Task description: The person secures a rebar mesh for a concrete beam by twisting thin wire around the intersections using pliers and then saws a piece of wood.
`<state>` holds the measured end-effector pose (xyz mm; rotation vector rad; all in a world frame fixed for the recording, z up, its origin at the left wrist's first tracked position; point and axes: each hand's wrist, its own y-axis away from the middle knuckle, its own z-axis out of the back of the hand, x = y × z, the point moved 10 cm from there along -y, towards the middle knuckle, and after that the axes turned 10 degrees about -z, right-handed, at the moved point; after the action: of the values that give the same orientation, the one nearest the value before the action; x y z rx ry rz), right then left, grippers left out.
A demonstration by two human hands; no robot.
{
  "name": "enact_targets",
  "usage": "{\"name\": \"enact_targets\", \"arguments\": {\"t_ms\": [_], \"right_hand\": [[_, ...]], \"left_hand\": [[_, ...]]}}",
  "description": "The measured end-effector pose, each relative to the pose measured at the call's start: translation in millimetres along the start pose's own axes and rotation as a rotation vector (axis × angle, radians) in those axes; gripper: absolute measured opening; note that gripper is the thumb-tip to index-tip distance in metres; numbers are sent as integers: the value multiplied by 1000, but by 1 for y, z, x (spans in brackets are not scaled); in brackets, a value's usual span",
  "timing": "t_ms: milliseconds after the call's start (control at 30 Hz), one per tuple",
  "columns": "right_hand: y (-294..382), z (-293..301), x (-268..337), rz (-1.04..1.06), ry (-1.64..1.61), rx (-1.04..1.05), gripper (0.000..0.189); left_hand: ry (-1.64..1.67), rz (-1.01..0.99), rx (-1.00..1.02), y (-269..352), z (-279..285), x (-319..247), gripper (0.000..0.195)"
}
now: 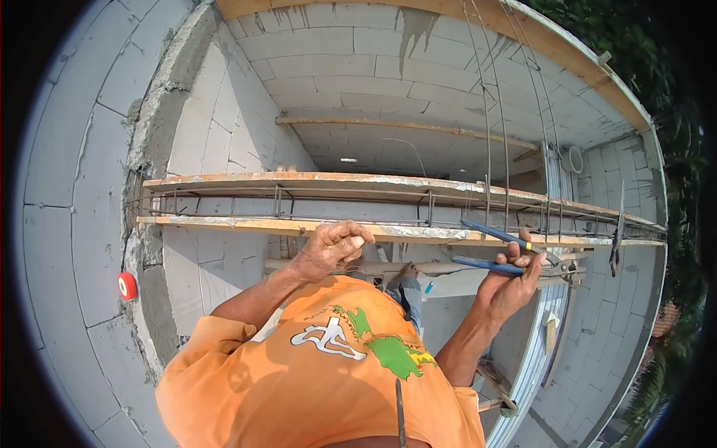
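My left hand [336, 249] is raised in front of my orange shirt, beside the near formwork board [235, 224]. Its fingers are curled and pinched together; whether a thin wire lies between them is hidden. In my right hand [512, 280] are blue-handled end-cutting pincers [494, 232]. Their handles are spread apart and the metal jaws point right, away from the left hand. Between the near board and the far formwork board [336, 178] runs a rebar cage [278, 200] with stirrups. Upright rebars [487, 112] rise from it near the pincers.
Pale block walls [313, 56] surround the space, with a deep drop beyond the boards. A long-bladed tool [618, 235] hangs across the formwork at right. On the left ledge sits a red-and-white round case [127, 286]. Poles [442, 267] and a small blue object [429, 287] lie below.
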<state>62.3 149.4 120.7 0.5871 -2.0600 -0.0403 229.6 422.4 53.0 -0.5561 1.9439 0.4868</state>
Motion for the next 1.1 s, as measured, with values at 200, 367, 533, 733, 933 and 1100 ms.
{"name": "enact_targets", "arguments": {"t_ms": [200,367,533,733,933,1100], "right_hand": [[-39,65,95,127,244,-169,41],[-121,111,175,176,1097,-374,48],[-246,136,191,389,1726,-404,47],[-327,157,162,455,1979,-426,47],[-348,158,146,470,2109,-425,57],[-341,163,134,396,2182,-355,59]], "left_hand": [[-26,72,-212,14,33,5,28],[-49,131,-262,8,30,4,29],[-26,144,-372,-4,21,5,23],[-144,184,-518,-5,14,2,24],[-205,263,-607,0,9,16,24],[-221,288,-640,-7,4,25,25]]}}
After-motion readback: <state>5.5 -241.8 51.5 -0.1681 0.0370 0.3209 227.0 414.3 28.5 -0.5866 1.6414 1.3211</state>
